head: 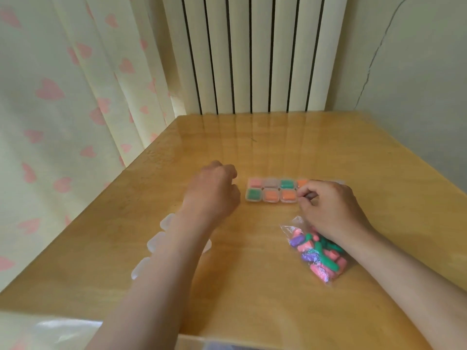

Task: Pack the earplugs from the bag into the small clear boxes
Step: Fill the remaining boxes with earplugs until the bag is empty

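head, forearm (171,261) across clear boxes (158,239), radiator (252,54), curtain (63,97)

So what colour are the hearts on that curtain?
Pink hearts on a cream curtain, clearest in the head view.

The left forearm (161,274) and right forearm (404,274) are bare down to the lower edge; the left hand (212,190) and right hand (328,205) are bare as well.

Glossy wood table (252,286); clear crinkly plastic bag (290,229); clear plastic boxes (271,195); cloth curtain (63,109)
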Demonstrator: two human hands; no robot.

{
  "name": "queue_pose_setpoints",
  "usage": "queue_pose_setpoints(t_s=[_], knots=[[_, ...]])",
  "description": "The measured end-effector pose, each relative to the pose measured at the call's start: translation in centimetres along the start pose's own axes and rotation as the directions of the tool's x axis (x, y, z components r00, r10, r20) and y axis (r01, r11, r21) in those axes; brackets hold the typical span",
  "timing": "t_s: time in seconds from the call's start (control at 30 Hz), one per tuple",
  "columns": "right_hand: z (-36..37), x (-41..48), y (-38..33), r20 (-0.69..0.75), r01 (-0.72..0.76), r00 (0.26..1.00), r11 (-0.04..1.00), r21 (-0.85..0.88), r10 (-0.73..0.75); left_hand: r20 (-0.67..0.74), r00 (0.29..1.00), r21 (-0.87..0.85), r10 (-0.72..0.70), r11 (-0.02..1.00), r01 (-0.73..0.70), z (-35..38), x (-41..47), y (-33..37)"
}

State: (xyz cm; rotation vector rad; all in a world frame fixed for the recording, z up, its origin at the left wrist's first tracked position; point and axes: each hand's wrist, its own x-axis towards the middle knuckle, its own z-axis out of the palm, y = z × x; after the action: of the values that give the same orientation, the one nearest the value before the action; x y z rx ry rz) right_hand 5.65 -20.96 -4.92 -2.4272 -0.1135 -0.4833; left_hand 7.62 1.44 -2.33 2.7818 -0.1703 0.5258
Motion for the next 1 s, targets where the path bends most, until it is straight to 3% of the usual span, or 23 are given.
queue_pose_setpoints(t_s=[0.13, 0.27, 0.57, 0.67, 0.77, 0.87, 1.0], knots=[[0.1, -0.2, -0.2, 0.009, 0.000, 1.000, 1.000, 0.023, 0.000, 0.006, 0.986, 0.155, -0.168, 0.974, 0.165, -1.2, -0.7, -2.6], [0.2, -0.3, -0.2, 0.012, -0.001, 1.000, 0.999, 0.039, 0.000, 0.095, 0.960, 0.230, -0.264, 0.944, 0.237, -0.7, -1.3, -3.0], [0.0, -0.5, -0.6, 0.028, 0.020, 0.999, 0.998, 0.056, -0.022, 0.123, 0.942, 0.170, -0.313, 0.942, 0.290, -0.3, -1.1, -2.9], [0.0, -0.5, -0.5, 0.037, 0.017, 0.999, 0.998, 0.056, -0.019, 0.090, 0.975, -0.026, -0.204, 0.978, 0.207, -0.2, -0.9, -1.6], [0.0, -0.4, -0.2, 0.049, 0.002, 0.999, 0.996, 0.085, -0.006, -0.019, 0.999, -0.299, 0.028, 0.954, -0.032, 0.3, -1.0, 1.3], [-0.4, -0.2, 0.2, 0.011, -0.017, 1.000, 0.979, 0.205, 0.016, -0.123, 0.955, -0.415, 0.270, 0.860, -0.297, 1.3, -0.9, 4.6], [-1.5, 0.3, 0.6, 0.024, -0.078, 0.997, 0.867, 0.493, 0.076, -0.208, 0.900, -0.493, 0.383, 0.754, -0.434, 3.1, -0.2, 7.0]])
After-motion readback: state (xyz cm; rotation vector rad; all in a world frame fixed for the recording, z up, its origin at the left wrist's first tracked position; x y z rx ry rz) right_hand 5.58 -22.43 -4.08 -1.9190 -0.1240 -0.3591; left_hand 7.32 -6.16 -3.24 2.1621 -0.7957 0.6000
